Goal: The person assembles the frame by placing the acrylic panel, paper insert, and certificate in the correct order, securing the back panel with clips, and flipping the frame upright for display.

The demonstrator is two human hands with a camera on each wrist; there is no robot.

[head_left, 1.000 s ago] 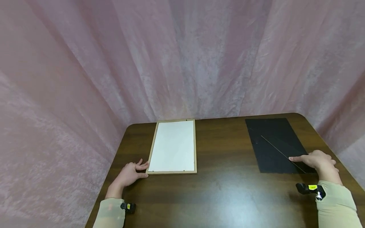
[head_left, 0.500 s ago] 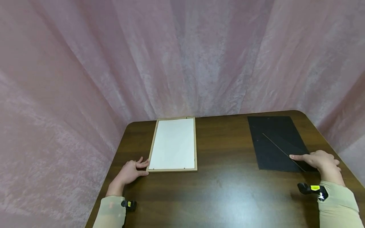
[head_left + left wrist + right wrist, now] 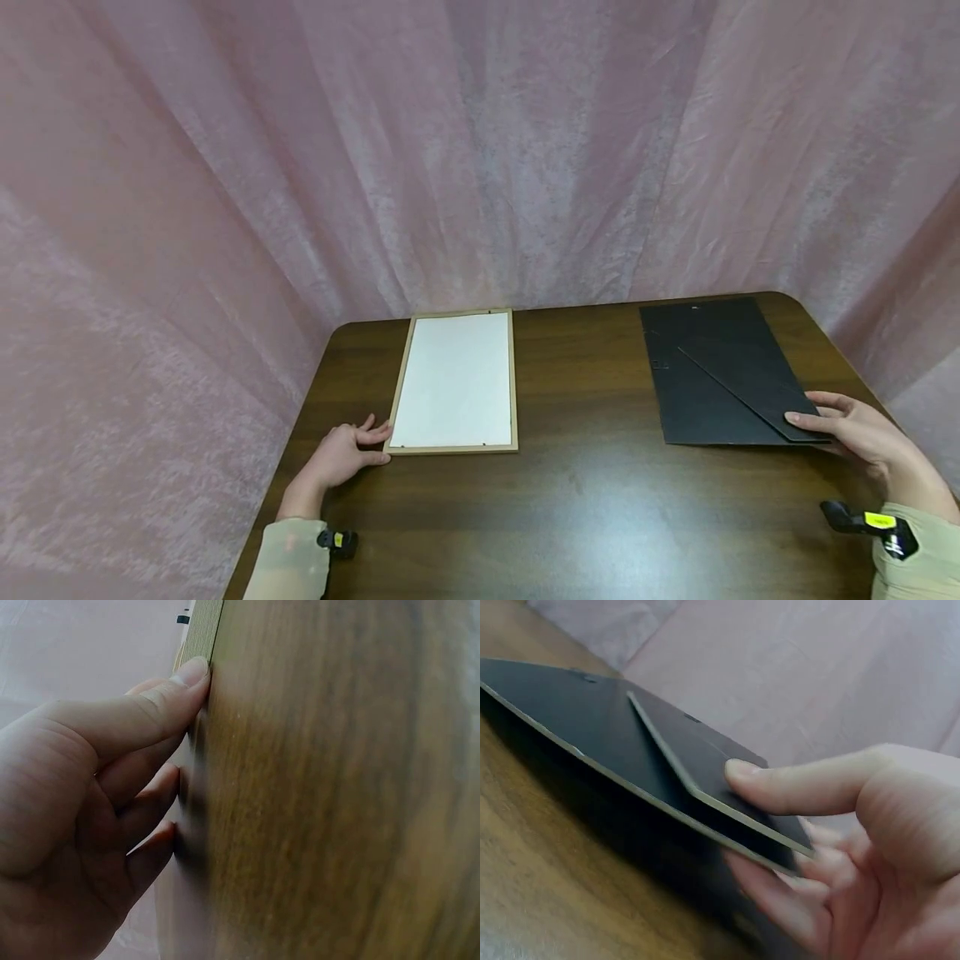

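My right hand [image 3: 862,429] pinches black backing board [image 3: 716,375] at its near right corner: thumb on top, fingers [image 3: 780,896] underneath, that edge lifted off table [image 3: 592,500]. My left hand [image 3: 341,454] rests at near left corner of wooden frame [image 3: 455,382], thumb pressed against edge, fingers loosely curled. Board lies well right of frame.

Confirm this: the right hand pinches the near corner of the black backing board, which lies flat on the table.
Not flat. The right wrist view shows the right hand pinching the black backing board, thumb above and fingers beneath, with that corner raised off the table.
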